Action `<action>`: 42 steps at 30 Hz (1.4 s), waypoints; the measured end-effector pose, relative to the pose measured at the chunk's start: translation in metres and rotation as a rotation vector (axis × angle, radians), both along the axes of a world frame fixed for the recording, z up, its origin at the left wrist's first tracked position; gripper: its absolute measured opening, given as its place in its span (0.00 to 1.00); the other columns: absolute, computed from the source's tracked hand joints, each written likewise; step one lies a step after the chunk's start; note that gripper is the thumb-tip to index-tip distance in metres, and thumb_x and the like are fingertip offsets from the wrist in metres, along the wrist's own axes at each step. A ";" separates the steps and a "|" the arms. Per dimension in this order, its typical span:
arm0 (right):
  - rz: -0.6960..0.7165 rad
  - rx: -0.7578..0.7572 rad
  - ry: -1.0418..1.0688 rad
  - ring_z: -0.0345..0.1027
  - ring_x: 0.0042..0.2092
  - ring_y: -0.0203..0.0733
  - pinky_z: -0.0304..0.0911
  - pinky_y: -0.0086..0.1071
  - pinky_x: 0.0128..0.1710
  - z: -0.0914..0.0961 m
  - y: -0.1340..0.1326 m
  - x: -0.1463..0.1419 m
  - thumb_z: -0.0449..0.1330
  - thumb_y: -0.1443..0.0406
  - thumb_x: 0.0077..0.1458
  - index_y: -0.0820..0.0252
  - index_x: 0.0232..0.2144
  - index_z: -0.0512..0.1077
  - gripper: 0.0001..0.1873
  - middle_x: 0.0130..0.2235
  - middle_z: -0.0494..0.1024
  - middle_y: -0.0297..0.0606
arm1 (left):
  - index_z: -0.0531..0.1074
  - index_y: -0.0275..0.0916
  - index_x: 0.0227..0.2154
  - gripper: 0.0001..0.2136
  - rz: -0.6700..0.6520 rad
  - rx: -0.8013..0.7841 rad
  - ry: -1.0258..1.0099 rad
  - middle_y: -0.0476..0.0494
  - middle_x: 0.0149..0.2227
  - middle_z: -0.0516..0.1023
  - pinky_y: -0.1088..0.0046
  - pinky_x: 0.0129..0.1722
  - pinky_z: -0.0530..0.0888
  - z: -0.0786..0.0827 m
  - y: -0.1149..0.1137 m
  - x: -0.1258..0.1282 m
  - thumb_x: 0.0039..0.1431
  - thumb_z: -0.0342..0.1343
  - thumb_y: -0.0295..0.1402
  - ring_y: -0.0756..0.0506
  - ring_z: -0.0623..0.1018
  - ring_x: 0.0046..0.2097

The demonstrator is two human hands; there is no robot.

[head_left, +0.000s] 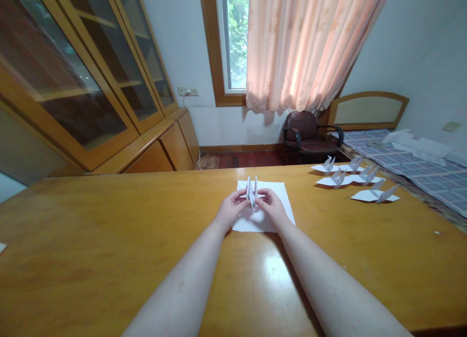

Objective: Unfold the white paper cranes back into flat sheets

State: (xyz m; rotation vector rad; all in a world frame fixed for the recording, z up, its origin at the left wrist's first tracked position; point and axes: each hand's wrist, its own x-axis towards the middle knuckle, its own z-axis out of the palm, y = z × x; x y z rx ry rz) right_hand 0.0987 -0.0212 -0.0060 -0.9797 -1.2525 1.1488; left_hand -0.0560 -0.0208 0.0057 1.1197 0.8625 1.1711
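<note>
A small folded white paper figure [251, 191] with two upright points is held between both my hands over a flat white paper sheet [282, 191] on the wooden table [109, 239]. My left hand [231, 210] pinches its left side with fingers closed. My right hand [272, 206] pinches its right side the same way.
Several finished white paper cranes [350, 179] stand on the table's far right. Beyond it are a dark armchair [310, 133] and a bed with a checked cover [412, 164]. A glass-door wooden cabinet [91, 84] fills the left; a window with a pink curtain [302, 45] is ahead.
</note>
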 end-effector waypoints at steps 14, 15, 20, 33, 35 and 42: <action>0.075 0.184 -0.170 0.69 0.47 0.45 0.61 0.44 0.52 0.001 -0.004 -0.002 0.70 0.62 0.38 0.56 0.40 0.68 0.25 0.44 0.74 0.39 | 0.69 0.36 0.31 0.13 0.133 0.108 0.066 0.47 0.32 0.76 0.69 0.42 0.71 0.001 0.002 0.001 0.40 0.63 0.27 0.48 0.76 0.36; 0.065 0.192 -0.190 0.69 0.46 0.45 0.61 0.44 0.52 0.001 -0.004 -0.003 0.70 0.62 0.39 0.56 0.39 0.68 0.23 0.43 0.74 0.39 | 0.70 0.36 0.30 0.12 0.120 0.115 0.075 0.46 0.32 0.76 0.69 0.42 0.71 0.002 0.002 0.001 0.40 0.63 0.27 0.48 0.76 0.36; 0.032 0.223 -0.175 0.69 0.45 0.44 0.62 0.43 0.51 0.004 -0.005 -0.003 0.66 0.63 0.44 0.57 0.36 0.70 0.15 0.42 0.75 0.39 | 0.72 0.36 0.38 0.16 0.079 0.118 0.083 0.43 0.38 0.78 0.68 0.44 0.70 0.003 0.000 0.000 0.42 0.62 0.27 0.46 0.76 0.40; -0.010 0.184 -0.139 0.68 0.47 0.45 0.62 0.42 0.48 0.006 -0.003 0.000 0.69 0.62 0.39 0.56 0.31 0.71 0.14 0.44 0.74 0.39 | 0.73 0.36 0.30 0.09 0.101 0.156 0.118 0.46 0.33 0.77 0.70 0.42 0.69 0.001 0.001 -0.003 0.43 0.62 0.29 0.47 0.75 0.38; -0.026 0.179 -0.150 0.67 0.47 0.46 0.61 0.42 0.48 0.005 -0.003 0.000 0.69 0.62 0.39 0.56 0.30 0.71 0.14 0.44 0.74 0.39 | 0.72 0.36 0.28 0.08 0.118 0.147 0.136 0.46 0.31 0.76 0.71 0.40 0.69 0.001 0.001 -0.004 0.42 0.63 0.29 0.47 0.74 0.36; -0.035 0.142 -0.109 0.67 0.44 0.44 0.61 0.39 0.44 0.006 -0.003 -0.001 0.70 0.61 0.37 0.56 0.28 0.70 0.15 0.41 0.74 0.38 | 0.70 0.37 0.28 0.09 0.133 0.138 0.118 0.49 0.29 0.75 0.72 0.37 0.69 0.007 -0.002 -0.001 0.42 0.63 0.30 0.49 0.74 0.33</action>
